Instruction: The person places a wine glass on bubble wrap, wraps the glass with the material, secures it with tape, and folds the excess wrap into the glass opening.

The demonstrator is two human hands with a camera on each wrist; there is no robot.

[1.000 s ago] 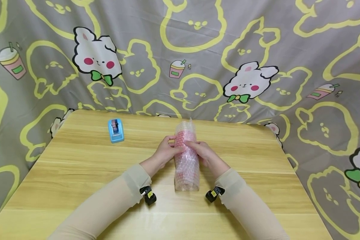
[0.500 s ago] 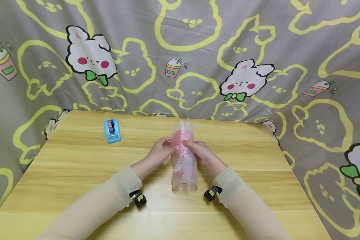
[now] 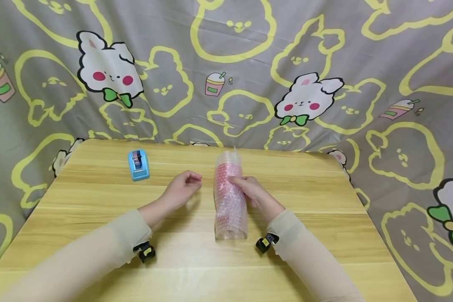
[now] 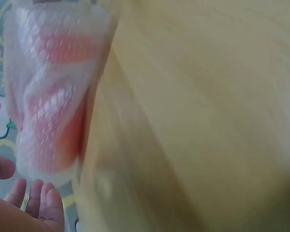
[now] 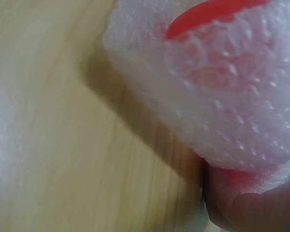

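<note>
A roll of clear bubble wrap (image 3: 231, 205) around something red and pale lies lengthwise on the wooden table; its near end shows as an open tube. From the right side my right hand (image 3: 253, 191) grips it, thumb on top and fingers around the side. In the right wrist view a red surface (image 5: 208, 17) shows inside the end of the bubble wrap (image 5: 232, 106). My left hand (image 3: 181, 188) is off to the left of the roll, apart from it, fingers loosely bent and holding nothing. The left wrist view shows its fingers (image 4: 50, 205) below the wrapped roll (image 4: 53, 96).
A blue tape dispenser (image 3: 138, 165) with a roll of tape stands at the back left of the wooden table (image 3: 305, 256). A grey curtain (image 3: 249, 75) with cartoon prints hangs along the table's back and sides.
My left hand has let go of the bubble-wrapped roll and moved left, away from it. My right hand keeps its hold, and the roll stays in place. The head view has shifted slightly.
</note>
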